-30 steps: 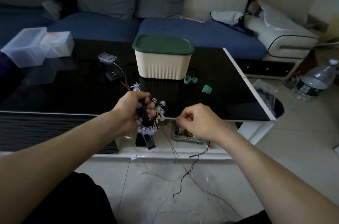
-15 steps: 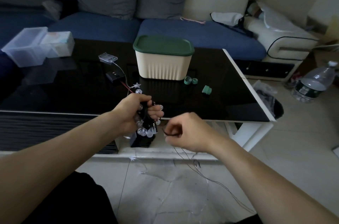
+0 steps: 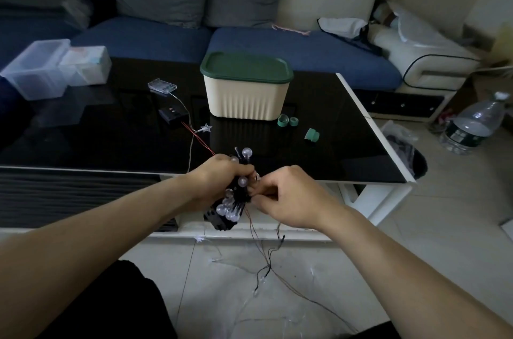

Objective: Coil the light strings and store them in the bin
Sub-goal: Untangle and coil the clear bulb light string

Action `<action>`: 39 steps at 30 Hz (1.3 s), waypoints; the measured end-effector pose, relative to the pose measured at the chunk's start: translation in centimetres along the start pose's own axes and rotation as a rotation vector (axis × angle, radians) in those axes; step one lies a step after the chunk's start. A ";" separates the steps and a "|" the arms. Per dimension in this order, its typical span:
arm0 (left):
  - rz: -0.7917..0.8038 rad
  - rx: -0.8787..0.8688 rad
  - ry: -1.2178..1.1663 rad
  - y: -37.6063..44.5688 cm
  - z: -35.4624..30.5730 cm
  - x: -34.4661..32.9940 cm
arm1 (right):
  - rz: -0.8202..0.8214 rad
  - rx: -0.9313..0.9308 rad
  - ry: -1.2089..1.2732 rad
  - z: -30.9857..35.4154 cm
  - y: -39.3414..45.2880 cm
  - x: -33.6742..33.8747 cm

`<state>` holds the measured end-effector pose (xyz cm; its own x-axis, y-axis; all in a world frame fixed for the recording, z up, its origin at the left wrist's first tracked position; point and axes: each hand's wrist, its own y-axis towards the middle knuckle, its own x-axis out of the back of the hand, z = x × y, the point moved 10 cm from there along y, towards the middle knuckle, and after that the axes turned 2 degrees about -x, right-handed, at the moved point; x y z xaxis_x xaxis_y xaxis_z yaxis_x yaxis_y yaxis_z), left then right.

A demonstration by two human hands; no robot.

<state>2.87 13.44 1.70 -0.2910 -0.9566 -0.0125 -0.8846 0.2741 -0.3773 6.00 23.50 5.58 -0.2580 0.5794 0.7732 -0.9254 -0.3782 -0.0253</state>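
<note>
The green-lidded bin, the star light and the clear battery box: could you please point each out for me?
green-lidded bin (image 3: 245,101): head view, on its ribbed cream front wall.
star light (image 3: 206,127): head view, on the star's centre.
clear battery box (image 3: 162,86): head view, on its top face.

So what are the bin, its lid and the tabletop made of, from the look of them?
Bin: likely matte cream plastic, with moulded vertical ribs and rounded corners.
Lid: probably dark green plastic, smooth with a soft sheen and a moulded rim.
Tabletop: looks like glossy black glass or lacquer; it mirrors the bin. Which one is unclear.
</note>
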 end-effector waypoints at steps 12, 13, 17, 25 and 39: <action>0.040 -0.038 -0.038 -0.1 -0.4 0.1 | 0.017 0.034 0.174 -0.1 -0.3 1.4; 0.038 -0.030 -0.062 -0.2 -0.4 0.1 | 0.023 0.040 0.178 -0.1 -0.3 1.3; 0.056 0.002 -0.178 0.2 0.0 0.4 | 0.029 0.063 0.173 0.5 -0.3 1.0; 0.300 -0.022 -0.018 -0.8 0.0 -2.1 | -0.027 0.091 0.134 0.8 -0.4 1.6; 0.402 -0.037 0.095 -0.8 0.8 -2.7 | -0.059 0.034 0.218 -0.3 -0.2 2.2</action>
<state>4.69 15.74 1.32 -0.6465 -0.7601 -0.0655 -0.7061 0.6287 -0.3259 5.59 25.07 7.10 -0.2613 0.7419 0.6175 -0.9317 -0.3611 0.0397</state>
